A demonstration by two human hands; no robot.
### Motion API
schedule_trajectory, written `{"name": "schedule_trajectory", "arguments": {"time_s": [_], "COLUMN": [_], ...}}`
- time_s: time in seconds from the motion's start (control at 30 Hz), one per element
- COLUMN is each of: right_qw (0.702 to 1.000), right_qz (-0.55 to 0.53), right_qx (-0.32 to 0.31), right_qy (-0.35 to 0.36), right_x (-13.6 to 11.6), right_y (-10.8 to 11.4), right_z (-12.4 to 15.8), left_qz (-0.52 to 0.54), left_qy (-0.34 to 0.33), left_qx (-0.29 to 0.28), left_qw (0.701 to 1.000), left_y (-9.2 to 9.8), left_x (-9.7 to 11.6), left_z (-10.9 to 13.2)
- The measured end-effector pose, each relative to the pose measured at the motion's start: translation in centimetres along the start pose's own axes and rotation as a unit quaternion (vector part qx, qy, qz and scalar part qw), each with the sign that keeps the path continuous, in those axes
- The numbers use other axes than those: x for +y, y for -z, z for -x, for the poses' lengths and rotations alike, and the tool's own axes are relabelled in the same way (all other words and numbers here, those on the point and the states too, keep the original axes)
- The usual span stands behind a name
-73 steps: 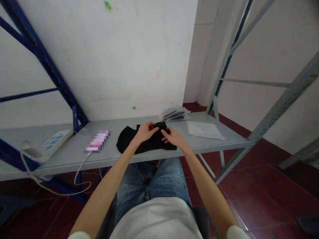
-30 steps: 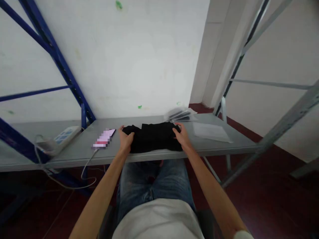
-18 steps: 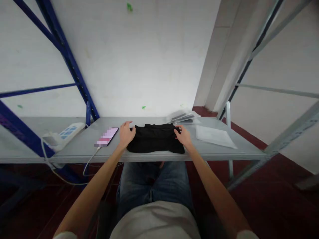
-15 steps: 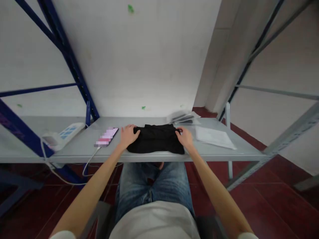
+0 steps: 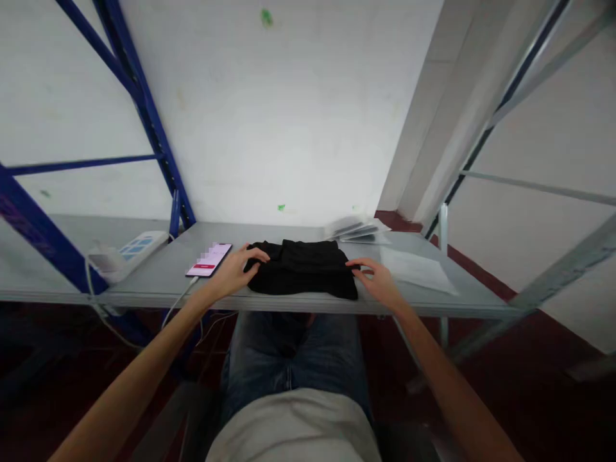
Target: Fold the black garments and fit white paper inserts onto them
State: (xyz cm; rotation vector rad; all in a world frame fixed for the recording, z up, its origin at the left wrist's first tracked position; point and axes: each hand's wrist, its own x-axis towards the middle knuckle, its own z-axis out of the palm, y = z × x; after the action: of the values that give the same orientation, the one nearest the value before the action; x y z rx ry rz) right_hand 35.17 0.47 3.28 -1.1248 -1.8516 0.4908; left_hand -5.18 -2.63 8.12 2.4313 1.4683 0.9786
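Note:
A black folded garment [image 5: 303,282] lies on the grey shelf board, with a layer turned over across its upper half. At its left end, my left hand [image 5: 235,269] has curled fingers over the cloth and the thumb lower down, gripping the fabric. My right hand [image 5: 378,279] pinches the right end of the turned-over layer between thumb and fingers. Exactly what kind of garment it is cannot be made out.
Left of the garment lies a phone [image 5: 208,260] with a white cable. Farther left is a white power strip [image 5: 144,247]. Thin plastic packets [image 5: 359,228] and a white bag [image 5: 416,268] lie to the right. Blue rack posts [image 5: 158,138] stand at left.
The top layer of the garment has come down toward me, its edge now lower. Both hands have shifted slightly toward me, and the view has tilted a little.

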Motion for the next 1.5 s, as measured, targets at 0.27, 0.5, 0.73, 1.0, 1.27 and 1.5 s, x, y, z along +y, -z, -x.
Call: {"name": "schedule_trajectory", "arguments": {"time_s": [0.27,0.5,0.73,1.0,1.27,1.5], "right_qw": [0.986,0.98,0.97,0.971,0.973,0.978], "right_qz": [0.117,0.151,0.217,0.212,0.218,0.209], "right_qx": [-0.09,-0.095,-0.054,0.028,0.013,0.019], "right_qy": [0.077,0.092,0.097,0.107,0.073,0.019], "right_x": [0.6,-0.5,-1.1,-2.0,-1.5,-1.0], "right_y": [0.2,0.6,-1.2,-1.1,-1.1,-1.6], "right_z": [3.8,3.0,4.0,3.4,4.5,4.1], "left_qz": [-0.023,-0.134,-0.138,-0.108,-0.149,-0.064], "left_qy": [-0.018,-0.01,0.059,0.271,0.101,-0.07], "left_qx": [-0.119,0.01,-0.034,0.095,0.065,-0.146], "left_qw": [0.993,0.991,0.988,0.952,0.981,0.985], "left_y": [-0.5,-0.6,-1.6,-1.4,-0.3,1.0], "left_x": [0.5,-3.1,-4.3,-5.3,-3.2,-2.1], "left_z": [3.0,-1.5,-5.0,-7.6,-2.5,1.3]}}
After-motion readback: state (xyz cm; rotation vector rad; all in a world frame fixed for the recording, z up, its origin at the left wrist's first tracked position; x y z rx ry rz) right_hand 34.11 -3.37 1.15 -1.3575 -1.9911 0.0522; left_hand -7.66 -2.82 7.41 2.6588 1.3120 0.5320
